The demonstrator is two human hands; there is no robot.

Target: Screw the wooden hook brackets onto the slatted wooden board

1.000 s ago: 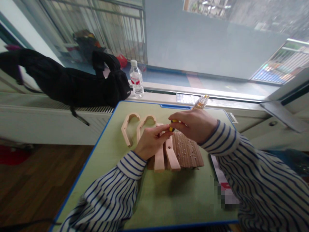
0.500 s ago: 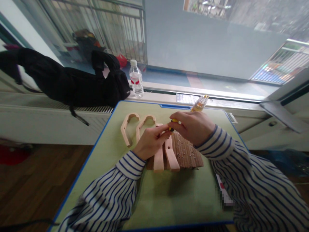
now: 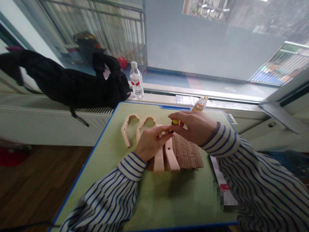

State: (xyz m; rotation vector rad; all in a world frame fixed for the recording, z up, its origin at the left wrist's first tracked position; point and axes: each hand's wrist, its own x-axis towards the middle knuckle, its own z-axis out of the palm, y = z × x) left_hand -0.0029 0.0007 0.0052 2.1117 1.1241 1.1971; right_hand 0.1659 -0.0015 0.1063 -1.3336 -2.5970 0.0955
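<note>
Over the brown ridged board [image 3: 189, 154], my right hand [image 3: 196, 127] grips a short yellow-and-black screwdriver [image 3: 175, 122] by its handle. My left hand [image 3: 151, 141] has thumb and forefinger pinched at the screwdriver's lower black end; the tip is hidden. Under my hands, two pale wooden pieces lie side by side across the board: a left piece [image 3: 158, 161] and a right piece [image 3: 172, 158] with a dark hole. My left hand covers part of them. Many small screw-like bits are scattered on the board. Two curved wooden hooks, one farther left [image 3: 124, 130] and one nearer [image 3: 138, 129], lie on the table.
The pale green table [image 3: 101, 180] has a blue rim. A clear bottle with amber liquid [image 3: 200, 104] stands behind my right hand. On the sill are a water bottle [image 3: 136, 82] and a black bag [image 3: 89, 85]. A flat dark-edged object [image 3: 220, 175] lies beside my right forearm.
My right hand has shifted slightly to the right and turned on the screwdriver, showing more of its yellow end. My left hand stays nearly in place.
</note>
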